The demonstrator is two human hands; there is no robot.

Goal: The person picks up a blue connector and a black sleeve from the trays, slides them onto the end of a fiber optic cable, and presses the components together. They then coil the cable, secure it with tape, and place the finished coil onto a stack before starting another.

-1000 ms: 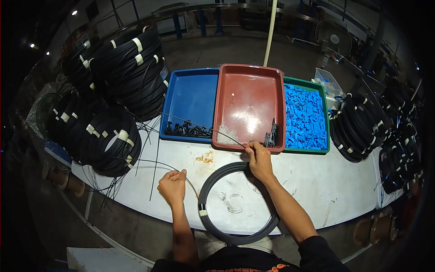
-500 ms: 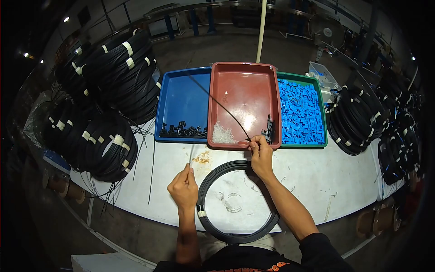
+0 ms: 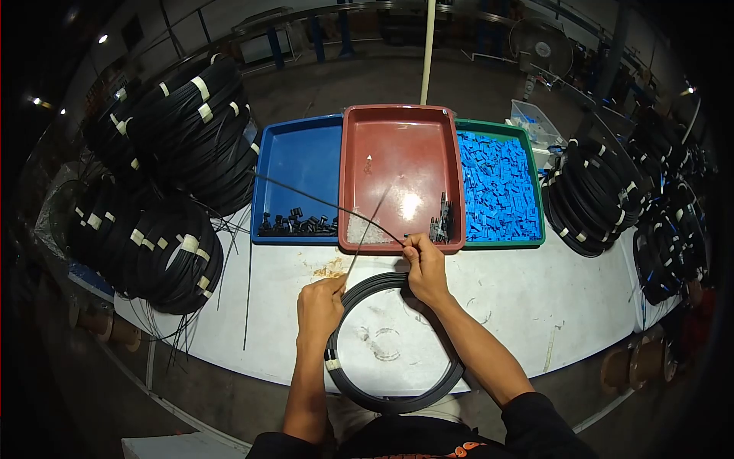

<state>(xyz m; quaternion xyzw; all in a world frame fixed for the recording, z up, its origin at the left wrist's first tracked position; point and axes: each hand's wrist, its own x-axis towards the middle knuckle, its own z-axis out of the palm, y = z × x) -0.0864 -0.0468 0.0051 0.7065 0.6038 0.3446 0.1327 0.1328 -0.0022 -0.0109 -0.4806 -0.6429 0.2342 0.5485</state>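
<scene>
My right hand (image 3: 426,268) pinches a thin black cable (image 3: 329,201) in front of the red tray. From its fingers the cable runs up and left across the red and blue trays. Lower and to the left, my left hand (image 3: 319,307) is closed on a thin dark strand (image 3: 361,243) that slants up and right over the red tray. In this view the strand crosses the black cable. Between my forearms lies a coil of black cable (image 3: 359,394), bound at its left with white tape (image 3: 332,365).
The blue tray (image 3: 294,126) has small black parts (image 3: 298,223); the red tray (image 3: 397,115) holds clear pieces (image 3: 363,229) and dark parts (image 3: 441,222). Blue pieces (image 3: 501,187) fill the green tray (image 3: 535,183). Taped cable coils stand at left (image 3: 176,138) and right (image 3: 592,199).
My left hand has turned, and its strand now slants right across the red tray instead of standing up. The right hand's cable has swung lower and further left. The view has shifted slightly.
</scene>
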